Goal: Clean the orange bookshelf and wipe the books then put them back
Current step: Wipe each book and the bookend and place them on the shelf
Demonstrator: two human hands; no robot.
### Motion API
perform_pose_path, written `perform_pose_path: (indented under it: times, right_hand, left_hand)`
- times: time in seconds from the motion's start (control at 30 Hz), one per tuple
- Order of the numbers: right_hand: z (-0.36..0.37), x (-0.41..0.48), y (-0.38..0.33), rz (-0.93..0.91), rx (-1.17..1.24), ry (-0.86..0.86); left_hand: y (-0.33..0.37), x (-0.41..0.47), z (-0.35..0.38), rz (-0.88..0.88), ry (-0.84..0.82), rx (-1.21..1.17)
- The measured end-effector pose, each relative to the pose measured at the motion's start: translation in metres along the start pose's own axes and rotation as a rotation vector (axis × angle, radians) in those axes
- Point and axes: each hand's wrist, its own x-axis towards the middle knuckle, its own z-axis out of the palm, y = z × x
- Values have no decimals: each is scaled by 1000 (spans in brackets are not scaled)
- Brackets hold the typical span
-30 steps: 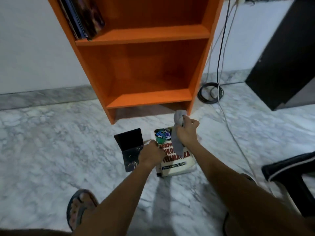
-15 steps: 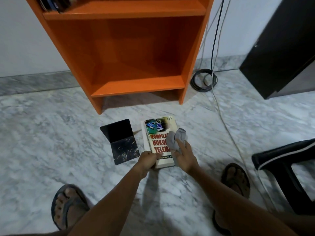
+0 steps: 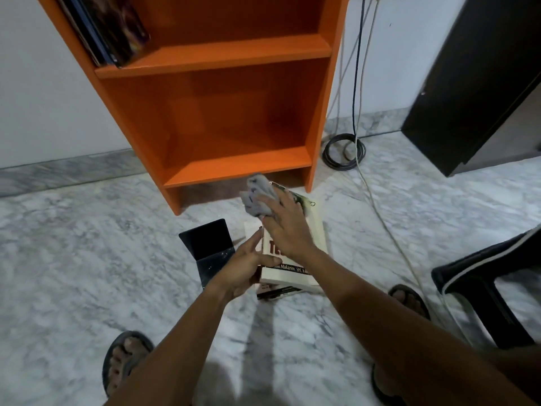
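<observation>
A white book with red lettering lies on the marble floor just in front of the orange bookshelf. My right hand presses a crumpled grey cloth onto the far end of its cover. At the book's near left edge my left hand steadies it with the thumb on the cover and fingers spread. Under the white book the edge of another dark book shows. The shelf's bottom compartment is bare. Several dark books lean on the shelf above.
A dark bent bookend stands left of the book. Cables hang beside the shelf and coil on the floor. A black cabinet stands at right, a black stool near right. My sandalled feet are at the bottom.
My right hand has slid the cloth from the middle of the cover to its far end. My left hand's fingers have opened along the book's edge. The camera tilted up.
</observation>
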Motion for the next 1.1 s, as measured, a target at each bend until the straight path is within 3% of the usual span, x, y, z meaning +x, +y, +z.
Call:
perform_pose_path:
  times: [0.07, 0.13, 0.23, 0.37, 0.43, 0.57, 0.7, 0.8, 0.9, 0.93, 1.03, 1.1]
  right_hand:
    - [-11, 17, -12, 46, 71, 192]
    - [-24, 29, -15, 216, 105, 311]
    - [-43, 31, 7, 491, 105, 334]
    - [-51, 27, 26, 611, 245, 357]
    - [-53, 28, 9, 625, 115, 386]
    - [-52, 14, -40, 271, 21, 306]
    - [-24, -23, -67, -148, 63, 29]
    - [-7, -49, -65, -255, 128, -19]
    - [-20, -59, -49, -157, 162, 193]
    - [-25, -57, -43, -45, 203, 234]
    - [-47, -33, -34, 523, 749, 271]
    - [-62, -20, -33, 573, 1179, 119]
  left_hand:
    - [11, -11, 4, 30, -40, -10]
    - [19, -19, 7, 63, -96, -8]
    - [35, -31, 9, 107, -108, 46]
    - [45, -38, 5, 115, -142, 99]
    - [43, -38, 5, 115, -130, 113]
    - [44, -34, 9, 142, -95, 51]
    - [50, -31, -1, 172, 63, -74]
    - [54, -33, -11, 210, 143, -103]
    - [65, -36, -22, 238, 151, -158]
    - [69, -37, -25, 236, 156, -152]
    - [75, -38, -31, 226, 117, -266]
    - [81, -41, -30, 242, 75, -378]
